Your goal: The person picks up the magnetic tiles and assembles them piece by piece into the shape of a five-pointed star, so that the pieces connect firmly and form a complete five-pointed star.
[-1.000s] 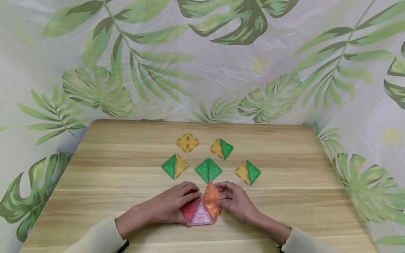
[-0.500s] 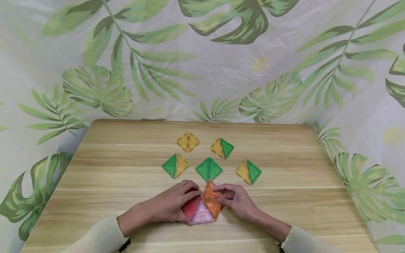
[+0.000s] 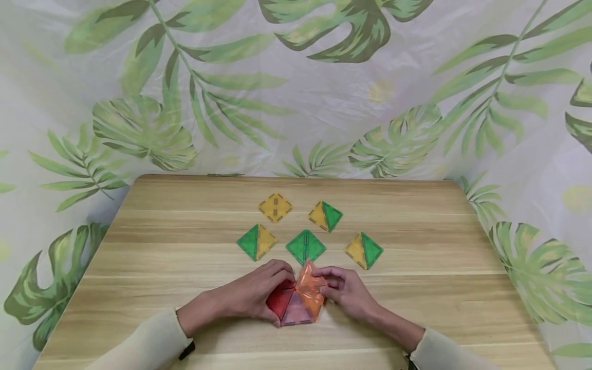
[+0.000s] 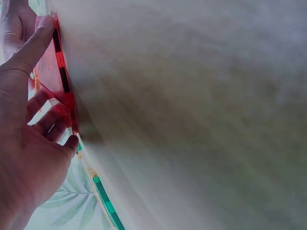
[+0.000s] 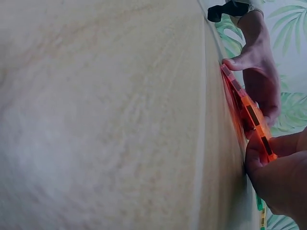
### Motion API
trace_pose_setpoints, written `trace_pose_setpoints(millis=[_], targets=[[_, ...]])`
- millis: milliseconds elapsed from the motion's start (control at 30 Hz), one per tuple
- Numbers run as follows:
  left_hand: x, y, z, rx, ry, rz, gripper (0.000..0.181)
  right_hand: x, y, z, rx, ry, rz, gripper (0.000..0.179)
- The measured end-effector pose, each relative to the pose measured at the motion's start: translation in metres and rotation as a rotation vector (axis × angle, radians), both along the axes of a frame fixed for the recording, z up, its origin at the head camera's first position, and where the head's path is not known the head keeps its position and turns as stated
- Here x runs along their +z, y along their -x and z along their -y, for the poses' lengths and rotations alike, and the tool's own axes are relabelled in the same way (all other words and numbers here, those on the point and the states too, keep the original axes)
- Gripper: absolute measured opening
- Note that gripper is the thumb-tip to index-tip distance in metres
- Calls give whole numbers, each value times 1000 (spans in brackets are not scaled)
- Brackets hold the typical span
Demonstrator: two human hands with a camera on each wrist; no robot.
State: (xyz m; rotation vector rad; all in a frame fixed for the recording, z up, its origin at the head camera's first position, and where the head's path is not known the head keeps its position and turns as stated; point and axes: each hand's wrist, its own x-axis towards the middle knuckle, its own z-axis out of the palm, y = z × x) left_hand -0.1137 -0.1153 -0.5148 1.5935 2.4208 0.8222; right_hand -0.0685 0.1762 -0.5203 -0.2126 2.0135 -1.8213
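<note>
Triangular see-through magnetic tiles form a joined fan near the front middle of the table in the head view: red tiles point(image 3: 278, 303) at the left, a pink tile point(image 3: 297, 310) at the front and orange tiles point(image 3: 311, 296) at the right. My left hand point(image 3: 252, 292) grips the red side, thumb at the front corner and fingers over the back. With thumb and fingers, my right hand point(image 3: 349, 294) pinches the orange side. The right wrist view shows the orange tile's edge point(image 5: 253, 115) slanting up from the tabletop. Fingers partly cover the red tiles.
Beyond the hands lie several flat diamonds of paired tiles: a yellow diamond point(image 3: 275, 207), a green diamond point(image 3: 306, 247) and yellow-green ones, such as the right diamond point(image 3: 364, 251). The wooden table point(image 3: 439, 231) ends at a leaf-print cloth point(image 3: 222, 103).
The joined tiles have tilted and moved slightly away from the table's front, and the pink tile looks darker. My right fingers have shifted farther over the orange tiles. The diamonds have stayed put.
</note>
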Motion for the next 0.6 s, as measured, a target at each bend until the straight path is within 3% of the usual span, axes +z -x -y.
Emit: trace_pose_setpoints(millis=[233,600], targets=[[0,-1,-2,2,5,89,87,-2,0,1,21,57,-12,44],[0,-3,-2,45,-26,57,92,0,1,2,32,70,35,48]])
